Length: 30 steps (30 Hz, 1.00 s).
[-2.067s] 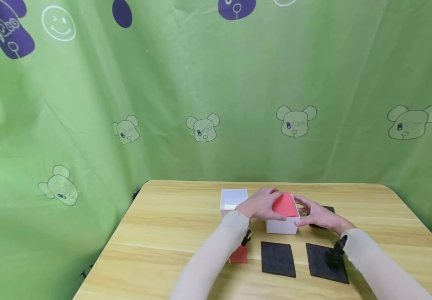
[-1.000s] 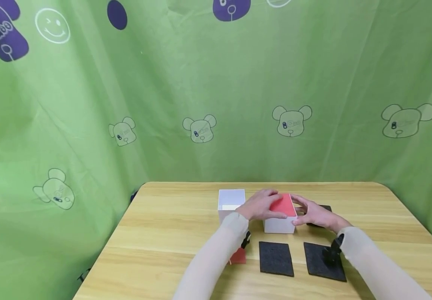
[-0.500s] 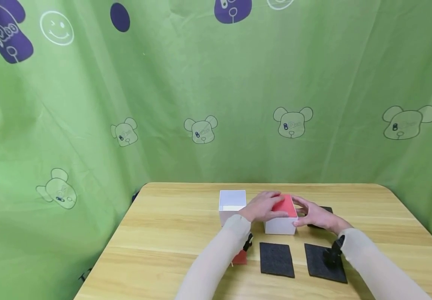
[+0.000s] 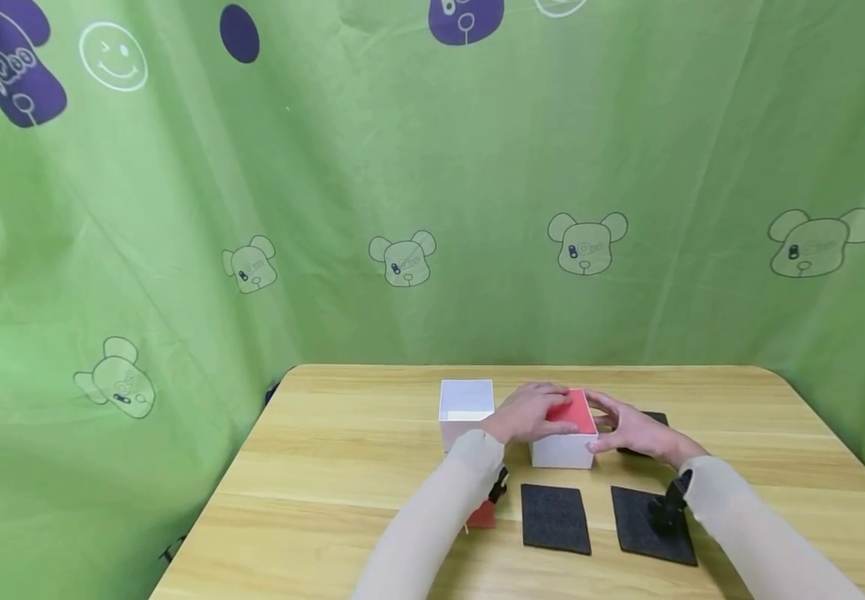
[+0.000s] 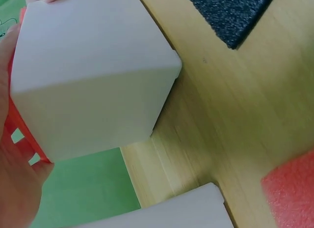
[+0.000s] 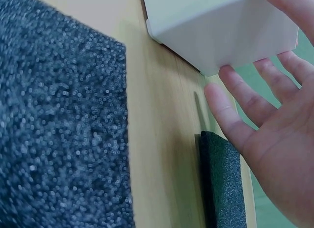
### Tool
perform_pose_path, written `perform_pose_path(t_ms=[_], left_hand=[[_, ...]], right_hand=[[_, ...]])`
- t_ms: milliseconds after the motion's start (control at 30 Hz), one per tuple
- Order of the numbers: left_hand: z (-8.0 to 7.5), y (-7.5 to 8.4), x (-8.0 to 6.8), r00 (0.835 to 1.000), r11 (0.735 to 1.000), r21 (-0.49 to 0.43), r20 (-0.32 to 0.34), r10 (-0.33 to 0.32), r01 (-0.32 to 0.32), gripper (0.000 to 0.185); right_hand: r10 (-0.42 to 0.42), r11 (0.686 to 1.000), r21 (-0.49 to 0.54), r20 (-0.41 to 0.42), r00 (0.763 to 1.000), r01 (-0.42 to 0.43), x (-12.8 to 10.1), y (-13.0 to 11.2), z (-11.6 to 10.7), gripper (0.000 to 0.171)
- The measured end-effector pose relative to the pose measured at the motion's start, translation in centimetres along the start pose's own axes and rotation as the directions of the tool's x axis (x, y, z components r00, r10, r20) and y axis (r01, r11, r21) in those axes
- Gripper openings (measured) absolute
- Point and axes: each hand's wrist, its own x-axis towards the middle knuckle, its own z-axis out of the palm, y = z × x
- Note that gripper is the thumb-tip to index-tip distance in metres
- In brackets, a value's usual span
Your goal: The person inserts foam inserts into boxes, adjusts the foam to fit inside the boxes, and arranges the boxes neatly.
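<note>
- On a light wooden table (image 4: pixel 342 467), backed and flanked by a green curtain (image 4: pixel 402 167) printed with bear faces, stands a white box (image 4: pixel 563 450) with a red foam sheet (image 4: pixel 573 414) lying flat across its top.
- Left hand (image 4: pixel 526 414) lies over the left part of the red foam sheet, fingers spread and fairly straight, pressing on it rather than curling round it.
- Right hand (image 4: pixel 631 431) is at the right side of the white box, fingers extended toward its wall and top edge, gripping nothing.
- Just left of the white box stands a second white box (image 4: pixel 466 408), open at the top, close to the first but apart from it.
- Nearer the person lie two dark felt pads (image 4: pixel 555 518) side by side; the right forearm crosses above the right-hand one. A third dark pad (image 4: pixel 653 419) shows partly behind the right hand.
- A small red foam piece (image 4: pixel 482 515) lies beside the left forearm, partly hidden by the sleeve and the wrist strap.
- Left wrist view shows the white box's plain side walls (image 5: pixel 93 75) up close, red foam at its upper edge under the palm, and the table grain.
- Right wrist view shows the open fingers (image 6: pixel 230 115) just beside the box corner (image 6: pixel 216 26), and whether they touch it I cannot tell.
</note>
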Motion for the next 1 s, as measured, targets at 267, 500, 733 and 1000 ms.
perform_pose_path(t_ms=[267, 500, 733, 1000], left_hand=[[-0.1, 0.49, 0.08, 0.997, 0.996, -0.057, -0.03, -0.066, 0.064, 0.062], [-0.08, 0.65, 0.2, 0.994, 0.992, -0.07, -0.033, -0.103, 0.1, 0.061], [0.27, 0.71, 0.4, 0.993, 0.992, -0.053, -0.027, -0.115, 0.113, 0.058], [0.63, 0.51, 0.51, 0.993, 0.991, -0.074, -0.024, -0.111, 0.109, 0.057]], right_hand=[[-0.018, 1.0, -0.002, 0.014, 1.0, 0.018, 0.01, -0.07, -0.04, 0.092], [-0.021, 1.0, -0.007, 0.008, 1.0, 0.021, 0.01, -0.18, 0.1, 0.093], [-0.021, 1.0, -0.015, 0.002, 1.0, 0.021, 0.01, -0.01, 0.15, 0.093], [-0.02, 1.0, -0.007, 0.006, 1.0, 0.02, 0.1, 0.06, 0.05, 0.092]])
